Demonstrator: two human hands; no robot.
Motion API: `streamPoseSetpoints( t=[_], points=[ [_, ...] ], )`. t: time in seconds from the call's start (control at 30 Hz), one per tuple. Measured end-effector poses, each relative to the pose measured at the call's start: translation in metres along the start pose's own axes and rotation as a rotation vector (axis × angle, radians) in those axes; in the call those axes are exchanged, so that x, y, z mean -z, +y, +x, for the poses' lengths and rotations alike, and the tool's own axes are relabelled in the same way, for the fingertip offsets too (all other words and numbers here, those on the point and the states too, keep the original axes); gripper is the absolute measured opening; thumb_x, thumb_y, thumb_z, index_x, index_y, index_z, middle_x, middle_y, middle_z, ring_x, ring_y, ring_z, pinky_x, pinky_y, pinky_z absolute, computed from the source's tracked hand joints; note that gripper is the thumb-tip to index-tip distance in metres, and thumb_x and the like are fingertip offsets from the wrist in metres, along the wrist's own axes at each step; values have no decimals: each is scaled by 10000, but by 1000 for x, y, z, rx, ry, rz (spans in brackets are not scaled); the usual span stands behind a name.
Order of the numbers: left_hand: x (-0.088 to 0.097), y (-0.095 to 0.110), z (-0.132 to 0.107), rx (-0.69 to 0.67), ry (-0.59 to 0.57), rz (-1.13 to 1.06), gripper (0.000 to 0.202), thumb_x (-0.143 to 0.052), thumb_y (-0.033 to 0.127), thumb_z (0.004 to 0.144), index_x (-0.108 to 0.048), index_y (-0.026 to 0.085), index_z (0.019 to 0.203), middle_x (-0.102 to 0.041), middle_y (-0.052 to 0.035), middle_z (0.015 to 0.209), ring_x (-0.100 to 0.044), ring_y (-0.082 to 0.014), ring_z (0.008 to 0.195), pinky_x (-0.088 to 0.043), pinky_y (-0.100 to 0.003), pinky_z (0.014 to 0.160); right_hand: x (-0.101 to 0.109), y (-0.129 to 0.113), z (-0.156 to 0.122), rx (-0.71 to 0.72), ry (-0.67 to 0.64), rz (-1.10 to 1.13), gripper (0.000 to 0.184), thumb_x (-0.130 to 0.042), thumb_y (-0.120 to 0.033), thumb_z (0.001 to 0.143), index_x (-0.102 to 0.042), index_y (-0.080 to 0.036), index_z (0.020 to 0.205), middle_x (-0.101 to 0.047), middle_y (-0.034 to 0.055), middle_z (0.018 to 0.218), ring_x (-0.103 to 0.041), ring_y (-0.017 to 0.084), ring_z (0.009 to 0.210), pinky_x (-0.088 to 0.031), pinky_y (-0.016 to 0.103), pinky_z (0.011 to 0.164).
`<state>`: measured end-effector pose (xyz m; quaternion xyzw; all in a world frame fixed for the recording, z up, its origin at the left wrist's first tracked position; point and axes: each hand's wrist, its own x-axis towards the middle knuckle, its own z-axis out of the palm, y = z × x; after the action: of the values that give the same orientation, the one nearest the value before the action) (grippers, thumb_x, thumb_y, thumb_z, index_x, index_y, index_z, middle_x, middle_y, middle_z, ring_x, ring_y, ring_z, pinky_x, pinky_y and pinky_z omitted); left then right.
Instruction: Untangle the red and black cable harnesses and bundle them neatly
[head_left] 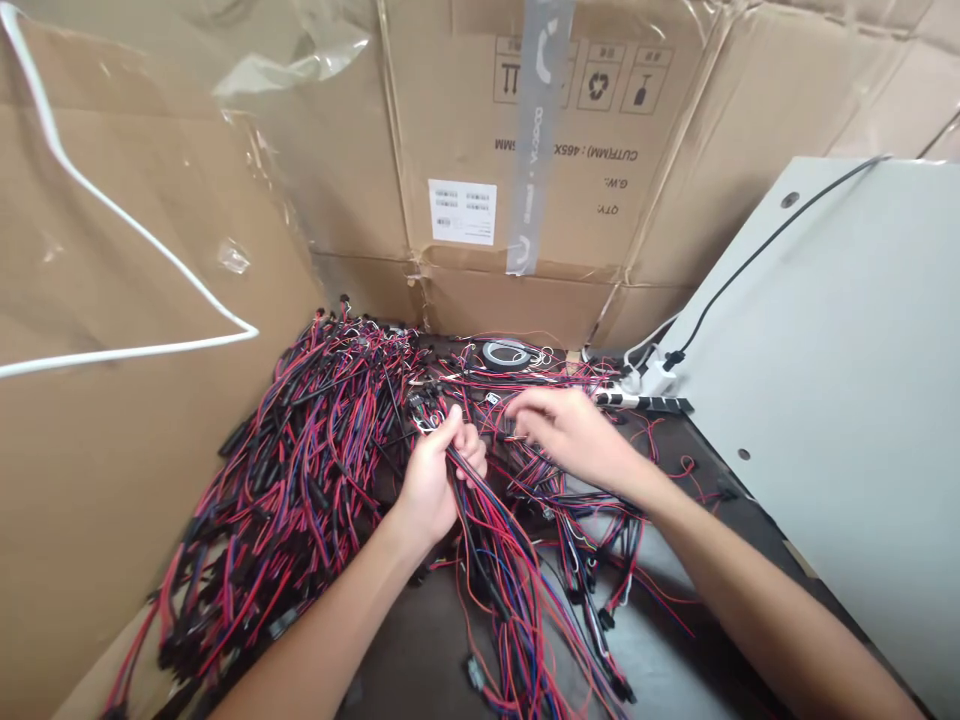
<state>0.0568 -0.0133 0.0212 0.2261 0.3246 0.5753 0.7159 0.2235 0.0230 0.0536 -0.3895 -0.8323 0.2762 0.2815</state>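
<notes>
Red-and-black wire harnesses (487, 560) clenched tight in left-hand fingers (465, 440); right-hand fingers (529, 410) part-curled on loose strands (499, 440), grip unclear; larger tangle (300, 470) left of fingers.

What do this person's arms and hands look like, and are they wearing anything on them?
The bare left hand and bare right hand have no gloves. The bare left forearm and bare right forearm show no sleeves, watch or bracelet.

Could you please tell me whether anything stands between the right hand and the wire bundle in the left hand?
Yes, loose red and black wires cross the gap between the right hand and the wire bundle in the left hand.
</notes>
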Motion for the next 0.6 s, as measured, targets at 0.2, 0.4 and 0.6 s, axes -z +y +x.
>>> streamPoseSetpoints(
  t=[0.2, 0.4, 0.6],
  points=[
    [4, 18, 1, -14, -46, 4, 430, -560, 369, 880, -394, 159, 544, -433, 33, 499, -444, -73, 424, -377, -167, 382, 3, 49, 11, -71, -207, -321, 108, -589, -103, 762, -664, -156, 819, -652, 32, 789, -570, 134, 717, -401, 255, 675],
    [12, 28, 5, 83, -53, -38, 405, -492, 285, 926, -403, 156, 553, -261, 87, 421, -234, -25, 302, -221, -131, 293, -11, 47, 12, -23, -133, -446, 86, -582, -145, 806, -651, -177, 766, -636, 33, 858, -578, 166, 806, -399, 278, 694],
    [16, 27, 8, 136, -6, -27, 413, -550, 274, 891, -388, 158, 529, -259, 91, 406, -232, -19, 297, -212, -132, 287, 74, 8, -8, 39, 737, -86, 137, -518, -297, 881, -542, -190, 799, -579, 38, 784, -567, 132, 725, -407, 283, 682]
  ],
)
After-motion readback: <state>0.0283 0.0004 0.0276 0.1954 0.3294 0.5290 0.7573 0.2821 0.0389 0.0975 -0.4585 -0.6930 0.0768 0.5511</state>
